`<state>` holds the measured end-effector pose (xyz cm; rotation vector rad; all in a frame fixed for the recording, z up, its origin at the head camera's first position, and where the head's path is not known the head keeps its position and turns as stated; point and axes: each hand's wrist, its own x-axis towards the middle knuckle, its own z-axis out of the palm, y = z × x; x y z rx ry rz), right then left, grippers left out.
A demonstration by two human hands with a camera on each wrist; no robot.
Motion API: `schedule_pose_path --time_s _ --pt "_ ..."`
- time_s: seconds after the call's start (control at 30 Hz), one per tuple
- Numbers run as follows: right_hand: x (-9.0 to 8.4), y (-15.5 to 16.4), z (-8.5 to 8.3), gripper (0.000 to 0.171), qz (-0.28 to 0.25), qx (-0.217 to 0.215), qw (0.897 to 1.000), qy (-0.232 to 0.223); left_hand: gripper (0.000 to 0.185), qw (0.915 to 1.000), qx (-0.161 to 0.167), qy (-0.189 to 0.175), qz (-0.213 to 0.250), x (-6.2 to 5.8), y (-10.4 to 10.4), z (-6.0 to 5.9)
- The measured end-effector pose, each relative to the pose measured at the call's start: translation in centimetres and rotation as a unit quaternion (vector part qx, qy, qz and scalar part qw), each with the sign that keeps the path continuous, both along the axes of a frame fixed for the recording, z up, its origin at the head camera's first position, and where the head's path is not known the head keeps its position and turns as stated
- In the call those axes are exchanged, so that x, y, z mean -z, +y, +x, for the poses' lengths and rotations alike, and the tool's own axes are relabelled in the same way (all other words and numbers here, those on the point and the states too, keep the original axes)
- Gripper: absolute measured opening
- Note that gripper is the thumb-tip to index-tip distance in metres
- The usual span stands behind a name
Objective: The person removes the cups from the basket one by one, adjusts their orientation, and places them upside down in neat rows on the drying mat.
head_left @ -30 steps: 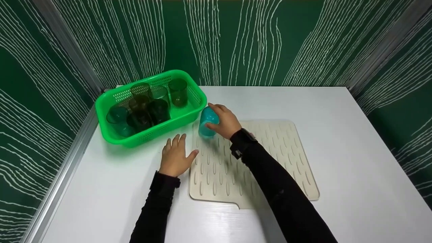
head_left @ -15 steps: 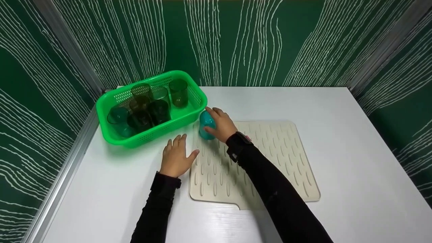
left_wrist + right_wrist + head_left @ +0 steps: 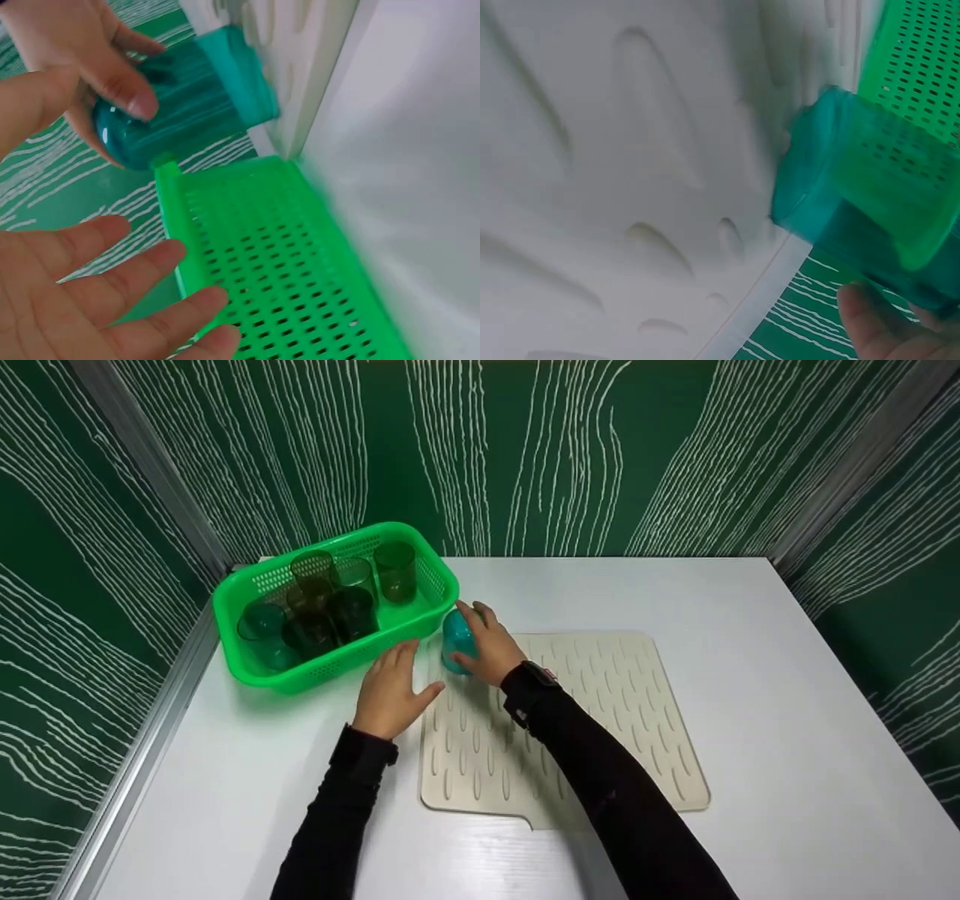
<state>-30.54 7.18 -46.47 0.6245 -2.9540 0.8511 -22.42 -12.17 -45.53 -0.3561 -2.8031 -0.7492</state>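
A turquoise see-through tumbler point(image 3: 456, 636) stands upside down at the far left corner of a beige ridged drying mat point(image 3: 600, 720). My right hand point(image 3: 491, 651) grips it near its base, thumb on the near side and fingers over the far side. In the left wrist view, the tumbler's point(image 3: 195, 101) rim end meets the mat. The right wrist view shows the same tumbler point(image 3: 855, 187) with fingertips point(image 3: 870, 319) at its base. My left hand point(image 3: 390, 697) holds nothing; its fingers are spread beside the front wall of the green basket point(image 3: 352, 651).
Inside the basket, several dark and tinted tumblers point(image 3: 395, 574) stand or lean close together. The basket's right corner comes close to the held tumbler. White tabletop point(image 3: 772, 720) surrounds the mat, and green walls with white lines point(image 3: 555, 457) enclose it.
My right hand has brought the tumbler slightly nearer and down onto the mat's corner. My left hand has shifted a little toward the basket. The basket and mat stay in place.
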Motion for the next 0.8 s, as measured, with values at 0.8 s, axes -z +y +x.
schedule_pose_path --time_s 0.8 --pt "-1.5 13.0 8.4 0.089 0.001 0.001 0.989 0.149 0.070 0.9963 -0.043 -0.052 -0.053 -4.2 -4.2 -5.0"
